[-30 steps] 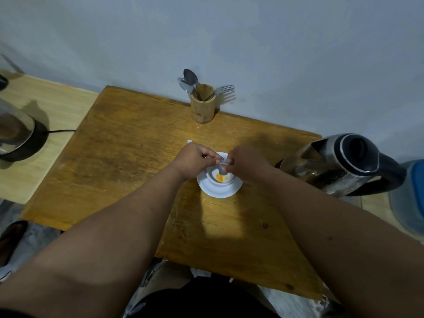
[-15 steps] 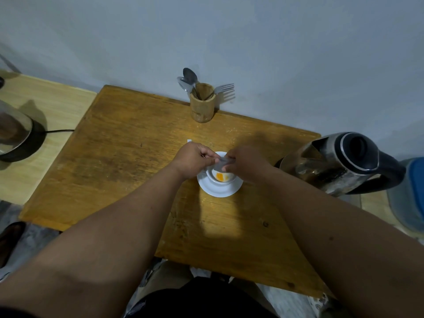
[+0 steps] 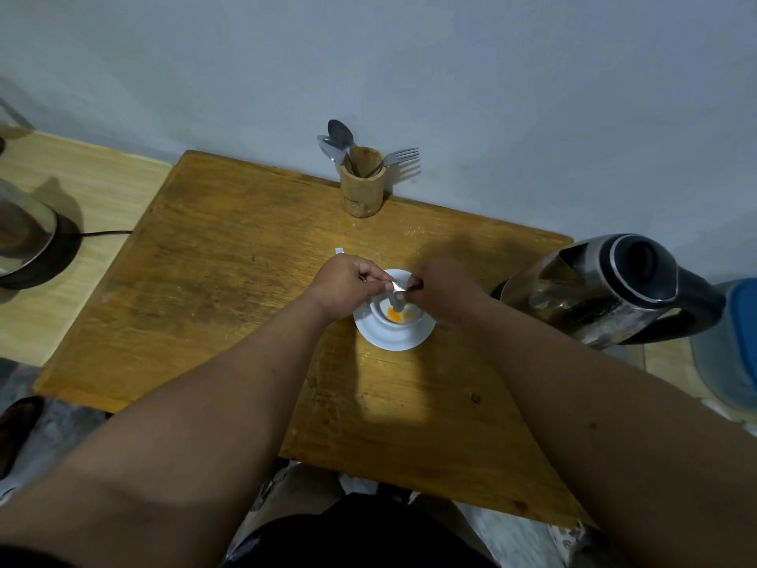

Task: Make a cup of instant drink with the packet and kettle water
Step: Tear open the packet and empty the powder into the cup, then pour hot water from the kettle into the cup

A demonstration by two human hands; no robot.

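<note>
A white cup [image 3: 405,318] stands on a white saucer [image 3: 391,340] in the middle of the wooden table [image 3: 229,305]. Orange powder [image 3: 394,314] lies in the bottom of the cup. My left hand [image 3: 346,286] and my right hand [image 3: 440,286] both pinch a small silvery packet [image 3: 396,289] held right above the cup, its lower end pointing down into it. A steel kettle [image 3: 606,293] with a black lid and handle stands at the table's right edge, apart from both hands.
A wooden holder [image 3: 362,186] with spoons and a fork stands at the back by the wall. A small white scrap [image 3: 339,250] lies behind my left hand. On a lower surface at the left sits a dark round appliance [image 3: 28,243] with a cord.
My hands have shifted slightly over the cup and the packet is tilted more downward; the orange powder heap in the cup looks about the same. Nothing else moved.
</note>
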